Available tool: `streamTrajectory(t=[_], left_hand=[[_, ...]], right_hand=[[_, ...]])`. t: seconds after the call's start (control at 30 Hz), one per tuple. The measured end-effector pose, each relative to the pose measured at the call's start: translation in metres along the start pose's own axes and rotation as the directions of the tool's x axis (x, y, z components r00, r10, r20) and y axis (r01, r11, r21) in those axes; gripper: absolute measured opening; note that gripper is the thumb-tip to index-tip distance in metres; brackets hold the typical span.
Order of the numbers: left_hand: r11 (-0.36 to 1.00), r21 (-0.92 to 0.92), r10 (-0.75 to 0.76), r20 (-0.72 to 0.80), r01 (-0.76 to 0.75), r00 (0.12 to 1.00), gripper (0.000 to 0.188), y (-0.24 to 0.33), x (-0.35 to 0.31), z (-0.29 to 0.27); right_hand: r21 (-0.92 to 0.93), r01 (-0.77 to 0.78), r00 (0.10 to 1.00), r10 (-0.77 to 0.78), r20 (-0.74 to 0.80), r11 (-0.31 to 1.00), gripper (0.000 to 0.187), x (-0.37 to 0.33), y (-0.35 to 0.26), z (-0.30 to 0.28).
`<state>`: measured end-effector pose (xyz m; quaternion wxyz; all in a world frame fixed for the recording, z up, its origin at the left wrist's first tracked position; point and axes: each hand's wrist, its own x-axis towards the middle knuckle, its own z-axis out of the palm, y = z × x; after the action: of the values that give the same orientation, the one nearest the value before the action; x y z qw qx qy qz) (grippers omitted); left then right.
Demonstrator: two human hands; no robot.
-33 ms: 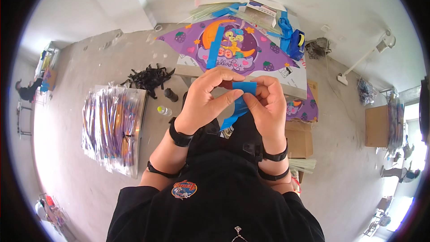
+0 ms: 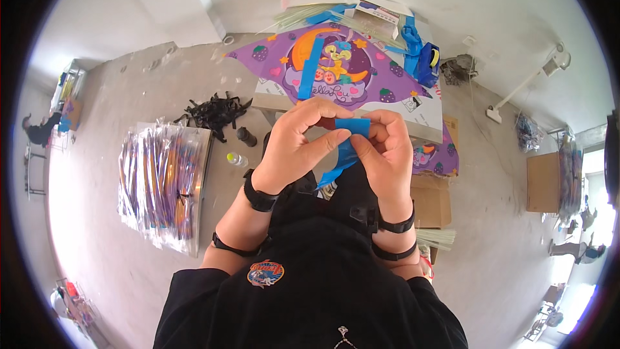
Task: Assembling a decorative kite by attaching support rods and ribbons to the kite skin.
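Note:
Pinched between both hands in front of my chest is a blue ribbon-like strip (image 2: 353, 127), its loose end hanging down toward my lap. My left hand (image 2: 298, 143) grips it with thumb and fingertips from one side. Thumb and curled fingers of my right hand (image 2: 390, 150) close on it from the other. Just beyond the hands, a purple triangular printed cloth (image 2: 381, 77), kite-like, lies flat on a white-topped table (image 2: 423, 116). Across that cloth runs a second blue strip (image 2: 311, 70), laid lengthwise left of its middle.
A blue tape dispenser (image 2: 428, 66) stands at the table's right edge. Thin pale rods (image 2: 300, 19) lie at the back. On the floor to the left are packaged bundles (image 2: 158, 184), tangled black straps (image 2: 216, 115) and a bottle (image 2: 236, 159). A cardboard box (image 2: 431, 201) sits at right.

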<state>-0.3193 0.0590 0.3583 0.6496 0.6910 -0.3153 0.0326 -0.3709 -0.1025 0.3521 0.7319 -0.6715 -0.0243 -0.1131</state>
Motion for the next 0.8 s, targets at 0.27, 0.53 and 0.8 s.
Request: streamTrajectory(t=[0.27, 0.53, 0.8], left_hand=[[0.993, 0.106, 0.061, -0.029, -0.058, 0.998, 0.029, 0.001, 0.0, 0.006], [0.933, 0.281, 0.257, -0.078, -0.226, 0.963, 0.033, -0.001, -0.002, 0.01], [0.938, 0.29, 0.223, -0.081, -0.191, 0.971, 0.031, 0.002, -0.005, 0.012]], right_hand=[[0.034, 0.02, 1.0, -0.019, -0.022, 0.999, 0.029, 0.0, 0.002, -0.002], [0.057, 0.024, 0.999, -0.022, -0.035, 0.998, 0.03, -0.004, 0.004, -0.002], [0.002, 0.06, 0.998, -0.06, -0.035, 0.998, 0.032, -0.008, 0.009, -0.002]])
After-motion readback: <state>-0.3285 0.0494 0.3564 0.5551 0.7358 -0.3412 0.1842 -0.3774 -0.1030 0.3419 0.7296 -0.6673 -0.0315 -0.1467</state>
